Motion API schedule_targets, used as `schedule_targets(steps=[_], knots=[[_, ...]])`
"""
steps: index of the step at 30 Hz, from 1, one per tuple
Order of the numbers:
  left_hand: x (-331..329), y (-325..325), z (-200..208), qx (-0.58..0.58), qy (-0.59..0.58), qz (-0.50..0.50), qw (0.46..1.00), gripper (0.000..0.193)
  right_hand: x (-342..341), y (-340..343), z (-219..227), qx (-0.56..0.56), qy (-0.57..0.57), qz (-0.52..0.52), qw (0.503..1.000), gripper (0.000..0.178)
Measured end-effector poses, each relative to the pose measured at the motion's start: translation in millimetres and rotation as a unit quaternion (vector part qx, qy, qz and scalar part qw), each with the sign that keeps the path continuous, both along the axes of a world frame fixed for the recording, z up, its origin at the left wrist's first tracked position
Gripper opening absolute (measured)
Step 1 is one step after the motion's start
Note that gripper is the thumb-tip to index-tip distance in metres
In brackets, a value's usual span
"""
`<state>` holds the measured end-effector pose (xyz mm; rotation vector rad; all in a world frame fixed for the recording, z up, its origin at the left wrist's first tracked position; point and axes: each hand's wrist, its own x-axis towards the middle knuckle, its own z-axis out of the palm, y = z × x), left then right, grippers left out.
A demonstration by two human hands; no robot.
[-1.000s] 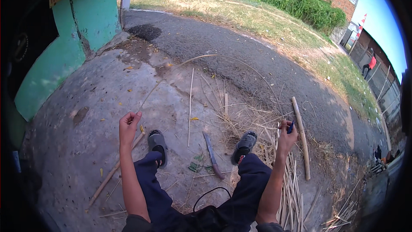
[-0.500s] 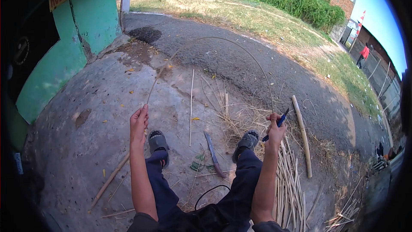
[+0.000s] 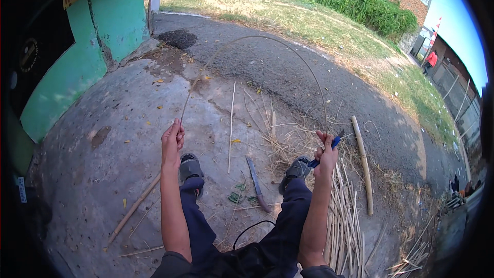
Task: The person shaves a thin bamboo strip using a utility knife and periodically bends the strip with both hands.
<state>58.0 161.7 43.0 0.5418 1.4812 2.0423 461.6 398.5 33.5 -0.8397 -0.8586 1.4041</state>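
Note:
A thin bamboo strip [image 3: 260, 36] bows up in a wide arch between my two hands. My left hand [image 3: 172, 143] pinches its left end, thumb and fingers closed. At the other end, my right hand [image 3: 325, 157] is closed on the strip. That same hand also has a blue utility knife [image 3: 335, 141] gripped across the palm, its dark blade pointing up and right. On the ground between my feet lies a large knife [image 3: 253, 174] with a brown handle, and beyond it a straight pale strip [image 3: 232, 128].
A bundle of split strips [image 3: 346, 219] lies by my right leg, with a thick bamboo pole [image 3: 363, 167] beside it. Shavings [image 3: 285, 146] litter the ground past my right foot. Another stick [image 3: 135, 208] rests at left. A green wall [image 3: 62, 92] stands far left; a person in red [image 3: 431, 59] is at far right.
The utility knife has shifted slightly in my right hand, and its fingers have moved along the strip's end. The strip stays arched. The distant person in red has moved a little left in view.

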Motion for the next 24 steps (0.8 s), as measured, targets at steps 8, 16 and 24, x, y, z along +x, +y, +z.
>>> schedule_targets(steps=[8,16,24], knots=[[2.2,2.3,0.9,0.002,-0.015,0.001,1.0,0.052,-1.2,-2.2,2.3,0.026,-0.035,-0.027,0.999,0.038],[6.3,1.1,3.7,0.003,0.004,-0.006,1.0,0.046,4.3,-1.2,3.3,0.015,-0.033,-0.044,0.998,0.035],[1.0,2.4,-6.6,0.022,0.014,0.006,1.0,0.03,18.4,9.2,-10.5,0.072,-0.155,-0.112,0.979,0.04]])
